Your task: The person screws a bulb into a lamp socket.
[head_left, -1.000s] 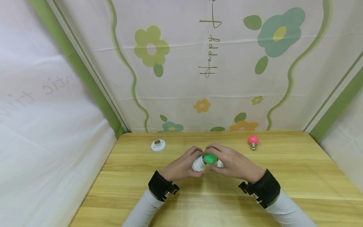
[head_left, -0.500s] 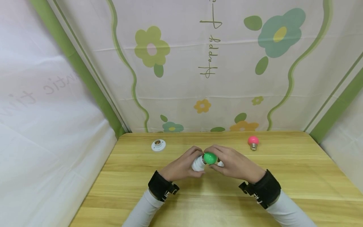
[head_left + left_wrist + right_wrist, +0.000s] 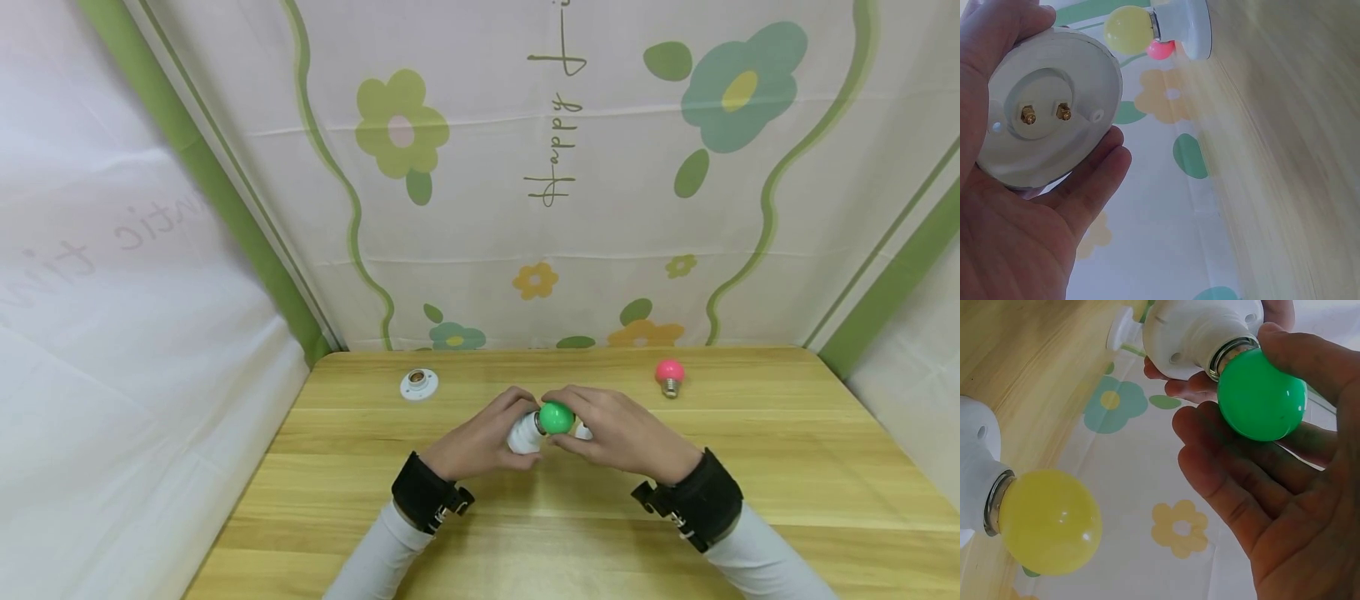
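Right hand (image 3: pixel 622 429) shifted its fingers slightly this past second, baring more green bulb (image 3: pixel 557 417). I see it glossy, round, at the white socket (image 3: pixel 523 435), above the desk (image 3: pixel 795 475); left hand (image 3: pixel 480 435) grips socket, right pinches bulb.

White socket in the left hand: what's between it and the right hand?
The green bulb, at the mouth of the socket; the right wrist view shows it.
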Tool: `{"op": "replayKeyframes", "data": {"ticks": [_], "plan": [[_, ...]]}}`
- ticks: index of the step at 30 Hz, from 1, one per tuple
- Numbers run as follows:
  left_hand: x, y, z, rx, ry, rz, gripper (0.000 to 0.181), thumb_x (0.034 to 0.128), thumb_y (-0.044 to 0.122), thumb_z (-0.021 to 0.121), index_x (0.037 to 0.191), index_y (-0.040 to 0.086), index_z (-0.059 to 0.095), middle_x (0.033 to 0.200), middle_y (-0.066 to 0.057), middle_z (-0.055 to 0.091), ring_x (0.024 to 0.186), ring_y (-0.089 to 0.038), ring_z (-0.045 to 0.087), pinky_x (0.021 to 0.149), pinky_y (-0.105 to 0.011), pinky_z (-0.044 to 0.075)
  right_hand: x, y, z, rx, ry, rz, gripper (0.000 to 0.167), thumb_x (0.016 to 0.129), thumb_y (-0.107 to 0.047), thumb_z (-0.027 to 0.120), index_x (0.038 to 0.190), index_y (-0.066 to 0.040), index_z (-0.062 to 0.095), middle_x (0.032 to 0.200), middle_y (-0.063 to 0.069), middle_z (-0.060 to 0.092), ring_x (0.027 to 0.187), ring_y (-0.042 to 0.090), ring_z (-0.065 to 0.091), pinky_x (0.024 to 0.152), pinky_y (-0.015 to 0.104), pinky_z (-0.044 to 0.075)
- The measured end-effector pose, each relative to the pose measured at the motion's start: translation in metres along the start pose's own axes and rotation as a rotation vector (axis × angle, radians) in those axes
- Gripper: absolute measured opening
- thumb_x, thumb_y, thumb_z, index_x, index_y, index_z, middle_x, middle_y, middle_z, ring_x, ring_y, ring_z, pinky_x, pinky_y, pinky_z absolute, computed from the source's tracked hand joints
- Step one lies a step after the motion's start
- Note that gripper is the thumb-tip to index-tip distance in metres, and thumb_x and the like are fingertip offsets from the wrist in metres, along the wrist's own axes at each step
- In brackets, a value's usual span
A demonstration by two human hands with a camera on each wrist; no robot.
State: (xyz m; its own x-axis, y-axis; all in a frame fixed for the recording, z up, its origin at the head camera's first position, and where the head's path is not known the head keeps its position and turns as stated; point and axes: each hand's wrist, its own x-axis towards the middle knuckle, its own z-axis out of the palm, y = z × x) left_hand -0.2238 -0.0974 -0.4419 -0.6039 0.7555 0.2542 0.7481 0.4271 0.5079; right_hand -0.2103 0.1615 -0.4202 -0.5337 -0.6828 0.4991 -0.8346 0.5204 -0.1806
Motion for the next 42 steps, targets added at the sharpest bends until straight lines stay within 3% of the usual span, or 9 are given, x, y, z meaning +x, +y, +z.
{"op": "replayKeyframes", "data": {"ticks": [7, 11, 22, 42], "plan": [[0.0, 0.002, -0.0019, 0.004, -0.005, -0.01, 0.052, 0.0949, 0.023, 0.081, 0.138, 0.007, 0.056, 0.134, -0.004, 0.052, 0.111, -0.011, 0.056, 0.095, -0.02, 0.054, 0.0018, -0.0005, -0.0016, 0.007, -0.017, 0.0, 0.057, 0.092, -0.029, 0.086, 0.139, -0.012, 0.059, 0.133, 0.003, 0.066, 0.109, 0.013, 0.071, 0.086, 0.031, 0.063], [-0.0009, 0.0022, -0.0025, -0.004, -0.009, -0.018, 0.053, 0.096, 0.024, 0.08, 0.14, 0.007, 0.055, 0.135, -0.004, 0.051, 0.111, -0.011, 0.056, 0.095, -0.02, 0.054, 0.003, -0.0006, -0.0016, 0.027, -0.008, -0.046, 0.049, 0.091, -0.024, 0.087, 0.132, -0.015, 0.062, 0.129, -0.002, 0.064, 0.105, 0.01, 0.068, 0.085, 0.028, 0.062], [-0.0009, 0.0008, -0.0016, -0.013, 0.008, -0.001, 0.053, 0.0947, 0.022, 0.081, 0.138, 0.007, 0.056, 0.132, -0.003, 0.053, 0.109, -0.011, 0.056, 0.094, -0.021, 0.054, 0.0036, -0.0001, -0.0008, 0.029, 0.006, -0.095, 0.056, 0.084, -0.005, 0.089, 0.132, -0.009, 0.062, 0.126, 0.0, 0.066, 0.111, 0.014, 0.069, 0.092, 0.032, 0.063], [0.0, 0.0011, -0.0009, 0.019, 0.003, 0.01, 0.052, 0.0943, 0.022, 0.082, 0.137, 0.007, 0.056, 0.133, -0.004, 0.053, 0.111, -0.012, 0.057, 0.096, -0.02, 0.055, 0.0003, -0.0009, -0.0012, 0.047, -0.017, -0.002, 0.048, 0.091, -0.023, 0.087, 0.131, -0.005, 0.067, 0.117, 0.001, 0.074, 0.098, 0.009, 0.071, 0.081, 0.029, 0.063]]}}
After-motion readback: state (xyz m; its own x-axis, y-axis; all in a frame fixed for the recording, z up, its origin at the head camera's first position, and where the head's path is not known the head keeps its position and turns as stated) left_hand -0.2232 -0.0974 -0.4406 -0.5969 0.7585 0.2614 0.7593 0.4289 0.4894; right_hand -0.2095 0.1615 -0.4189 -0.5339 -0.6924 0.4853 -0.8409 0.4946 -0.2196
